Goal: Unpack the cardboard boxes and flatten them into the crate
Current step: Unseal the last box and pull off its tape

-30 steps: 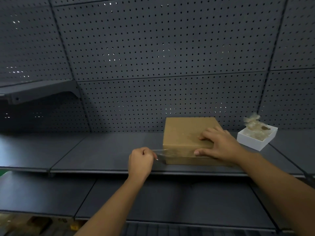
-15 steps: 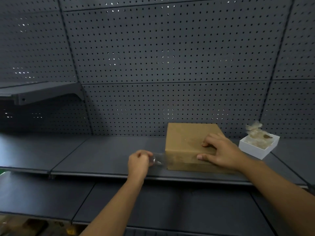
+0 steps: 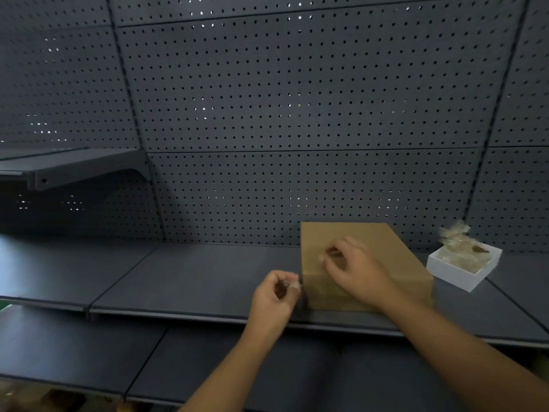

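One box (image 3: 368, 257), still closed, sits near the front edge of the shelf (image 3: 178, 281). The left hand (image 3: 274, 297) pinches a scrap of clear tape (image 3: 292, 284) at its left corner, likely peeling the seal. The right hand (image 3: 355, 270), fingers curled and picking at the top, steadies it; one white tray (image 3: 454, 275) stands just right.

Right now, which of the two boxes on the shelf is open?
The small white box at far right, open-topped with crumpled wrapping inside; the brown cardboard box remains closed.
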### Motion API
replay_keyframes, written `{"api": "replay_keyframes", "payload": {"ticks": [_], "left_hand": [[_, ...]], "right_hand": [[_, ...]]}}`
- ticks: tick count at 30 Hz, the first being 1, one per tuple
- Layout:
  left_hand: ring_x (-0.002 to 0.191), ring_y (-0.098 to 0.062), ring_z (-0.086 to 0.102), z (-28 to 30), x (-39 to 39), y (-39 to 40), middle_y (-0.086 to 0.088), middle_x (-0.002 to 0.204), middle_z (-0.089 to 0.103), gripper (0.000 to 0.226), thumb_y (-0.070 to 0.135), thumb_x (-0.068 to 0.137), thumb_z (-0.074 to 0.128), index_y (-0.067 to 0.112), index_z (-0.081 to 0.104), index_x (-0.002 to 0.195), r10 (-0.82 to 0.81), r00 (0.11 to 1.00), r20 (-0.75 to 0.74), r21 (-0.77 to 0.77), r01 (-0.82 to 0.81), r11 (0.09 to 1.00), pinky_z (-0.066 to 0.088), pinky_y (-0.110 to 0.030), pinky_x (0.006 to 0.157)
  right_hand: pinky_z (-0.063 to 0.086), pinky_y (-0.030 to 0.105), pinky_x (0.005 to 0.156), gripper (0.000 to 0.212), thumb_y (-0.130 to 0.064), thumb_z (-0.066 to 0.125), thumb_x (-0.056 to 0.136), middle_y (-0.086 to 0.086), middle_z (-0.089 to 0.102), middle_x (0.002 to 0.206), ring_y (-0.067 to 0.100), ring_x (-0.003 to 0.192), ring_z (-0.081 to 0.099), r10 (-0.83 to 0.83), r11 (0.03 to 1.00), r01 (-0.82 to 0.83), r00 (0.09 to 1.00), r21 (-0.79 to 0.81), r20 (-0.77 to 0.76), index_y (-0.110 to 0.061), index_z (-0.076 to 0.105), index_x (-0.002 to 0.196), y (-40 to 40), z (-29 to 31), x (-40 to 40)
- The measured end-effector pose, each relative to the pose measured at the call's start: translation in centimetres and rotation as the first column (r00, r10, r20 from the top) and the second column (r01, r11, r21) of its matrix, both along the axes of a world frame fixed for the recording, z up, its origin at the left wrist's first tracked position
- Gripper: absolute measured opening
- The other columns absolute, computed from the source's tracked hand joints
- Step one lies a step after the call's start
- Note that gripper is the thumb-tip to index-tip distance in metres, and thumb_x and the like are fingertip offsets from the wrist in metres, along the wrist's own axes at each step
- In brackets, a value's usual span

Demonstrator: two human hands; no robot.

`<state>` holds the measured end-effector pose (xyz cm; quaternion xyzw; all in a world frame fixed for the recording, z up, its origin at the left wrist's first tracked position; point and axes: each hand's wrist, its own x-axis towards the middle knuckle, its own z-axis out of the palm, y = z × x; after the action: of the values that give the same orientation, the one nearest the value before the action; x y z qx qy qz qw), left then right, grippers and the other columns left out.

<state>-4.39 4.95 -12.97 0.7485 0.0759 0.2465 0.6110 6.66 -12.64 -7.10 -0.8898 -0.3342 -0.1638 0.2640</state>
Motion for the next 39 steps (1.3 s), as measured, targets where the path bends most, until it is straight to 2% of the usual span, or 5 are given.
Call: {"api": "replay_keyframes", "payload": {"ticks": [5,12,23,34,39], "left_hand": [[0.084,-0.021,0.066,0.0,-0.1,0.1,-0.002,0.084,0.067,0.011,0.022,0.092,0.064,0.012,0.059,0.092,-0.010,1.000,-0.008,-0.086,0.009,0.996,0.057,-0.042,0.085],[0.060,-0.010,0.041,0.6,1.5,-1.6,0.008,0.066,0.041,0.023,0.005,0.105,0.030,0.017,0.034,0.086,-0.009,1.000,-0.006,-0.161,0.008,0.987,0.041,-0.029,0.064],[0.045,-0.008,0.033,2.4,3.0,3.0,0.004,0.064,0.035,0.023,0.008,0.097,0.034,0.019,0.035,0.076,0.086,0.993,-0.082,-0.480,-0.115,0.869,0.027,-0.021,0.039],[0.079,-0.021,0.063,1.4,1.1,5.3,-0.012,0.098,0.059,0.008,0.008,0.106,0.045,0.009,0.047,0.098,0.032,0.995,-0.094,-0.404,-0.067,0.912,0.062,-0.042,0.085],[0.087,-0.020,0.068,1.8,1.3,4.1,-0.013,0.113,0.067,0.004,0.007,0.104,0.056,0.010,0.054,0.102,-0.003,1.000,0.000,-0.381,0.002,0.924,0.061,-0.037,0.083]], "right_hand": [[0.041,0.041,0.098,0.092,-0.103,0.019,0.072,-0.018,0.049,0.125,0.012,0.116,0.045,-0.072,0.963,0.102,0.989,-0.248,0.126,-0.040,0.059,0.125,0.9,-1.0,-0.7],[0.040,0.037,0.091,0.090,-0.100,0.015,0.076,-0.018,0.047,0.113,0.010,0.109,0.044,-0.037,0.964,0.083,0.983,-0.253,0.181,-0.040,0.063,0.123,0.4,-1.4,0.1],[0.038,0.040,0.104,0.091,-0.100,0.041,0.063,-0.025,0.047,0.114,0.004,0.114,0.039,0.055,0.967,-0.075,0.995,-0.245,-0.087,-0.042,0.061,0.130,-0.5,0.7,0.4],[0.037,0.040,0.102,0.095,-0.104,0.037,0.060,-0.026,0.046,0.113,0.004,0.111,0.039,0.059,0.968,-0.082,0.993,-0.235,-0.104,-0.042,0.061,0.127,-0.4,0.5,0.2],[0.036,0.038,0.104,0.094,-0.103,0.035,0.063,-0.024,0.046,0.118,0.007,0.116,0.039,0.045,0.962,-0.074,0.992,-0.262,-0.114,-0.041,0.057,0.131,-0.4,0.7,-0.4]]}}
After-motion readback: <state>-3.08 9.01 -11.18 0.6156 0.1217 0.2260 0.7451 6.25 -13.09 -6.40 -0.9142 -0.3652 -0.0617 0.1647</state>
